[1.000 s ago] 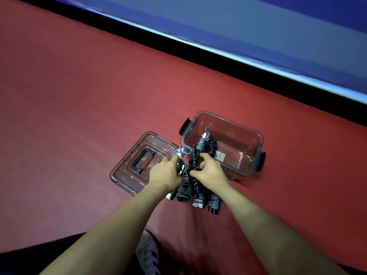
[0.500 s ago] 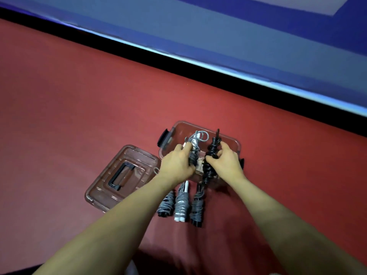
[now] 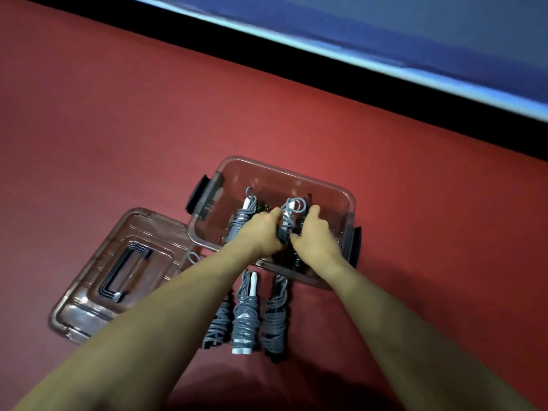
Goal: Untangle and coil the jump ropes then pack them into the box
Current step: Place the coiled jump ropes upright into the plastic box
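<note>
A clear plastic box [image 3: 320,185] with dark side latches stands on the red floor. Both my hands reach into it. My left hand [image 3: 259,232] grips a coiled grey rope with a white handle [image 3: 289,213]. My right hand [image 3: 315,235] grips a coiled black rope [image 3: 299,259] right beside it. Another coiled grey rope [image 3: 241,216] lies in the box to the left. Three coiled ropes lie on the floor just in front of the box: one partly under my left forearm [image 3: 221,321], a white-handled one [image 3: 246,315] and a dark one [image 3: 275,324].
The box's clear lid [image 3: 89,292] with a dark handle lies flat on the floor to the left of the box. A black strip [image 3: 385,93] and a blue surface run across the far side. Red floor surrounds everything.
Both hands have carried their coiled ropes from above the floor pile forward and down into the box. The view has shifted closer over the box.
</note>
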A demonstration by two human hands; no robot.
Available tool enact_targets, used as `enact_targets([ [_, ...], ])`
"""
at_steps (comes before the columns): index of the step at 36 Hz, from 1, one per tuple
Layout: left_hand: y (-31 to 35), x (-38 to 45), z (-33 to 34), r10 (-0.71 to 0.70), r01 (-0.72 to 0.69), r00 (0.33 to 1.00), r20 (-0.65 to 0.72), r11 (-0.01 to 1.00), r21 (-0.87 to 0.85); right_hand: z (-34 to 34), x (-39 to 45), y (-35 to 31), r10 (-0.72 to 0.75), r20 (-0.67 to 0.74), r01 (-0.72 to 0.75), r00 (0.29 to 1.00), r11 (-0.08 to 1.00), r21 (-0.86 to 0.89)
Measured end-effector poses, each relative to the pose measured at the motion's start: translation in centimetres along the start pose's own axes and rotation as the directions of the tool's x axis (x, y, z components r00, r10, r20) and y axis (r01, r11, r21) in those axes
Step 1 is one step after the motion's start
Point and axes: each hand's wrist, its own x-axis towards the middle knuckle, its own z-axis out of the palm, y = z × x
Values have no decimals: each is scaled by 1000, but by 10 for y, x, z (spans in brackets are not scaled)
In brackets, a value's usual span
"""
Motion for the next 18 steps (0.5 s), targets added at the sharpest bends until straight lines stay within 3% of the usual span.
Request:
enact_targets([
  [8, -1, 16, 5, 15, -26, 987, 158, 998, 65, 21, 13, 9, 79, 52, -75, 996, 994, -83],
  [12, -5, 19, 10, 26, -38, 980, 195, 998, 58, 25, 16, 10, 113, 99, -98, 989, 984, -149],
  [18, -6, 22, 13, -22, -18, 981, 192, 978, 208, 29, 20, 8, 137, 88, -117, 987, 972, -203],
])
